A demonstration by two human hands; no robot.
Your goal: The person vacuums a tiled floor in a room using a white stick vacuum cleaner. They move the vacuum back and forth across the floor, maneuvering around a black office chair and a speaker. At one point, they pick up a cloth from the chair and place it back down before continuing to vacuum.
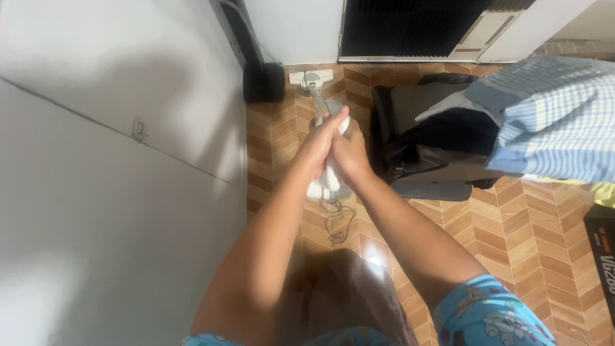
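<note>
1. The white stick vacuum cleaner (pixel 330 182) stands upright on the floor in the middle of the view, its handle end taken up by both hands.
2. The left hand (pixel 322 142) has its grip pressed together around the upper part of the vacuum's handle, fingers reaching up toward the top.
3. The right hand (pixel 350 152) lies just beside the left, touching it, its grip likewise closed around the same handle from the other side.
4. Below the hands the vacuum's white body shows, and a thin grey cord (pixel 337 224) hangs from it in loose loops down to the floor.
5. Beyond the hands the vacuum's tube runs to its white floor head (pixel 311 77), which rests on the floor near the far wall.
6. The floor (pixel 512 237) is laid in brown wood-look herringbone strips.
7. Just left of the floor head stands a small dark boxy object (pixel 263 82) against the wall; what it is cannot be told.
8. To the right lies an open dark bag (pixel 423 144) on the floor; black cloth shows inside it, the rest cannot be made out.
9. A blue checked cloth (pixel 557 118) overlaps the bag's right side.
10. A white door (pixel 115 166) fills the left of the view.
</note>
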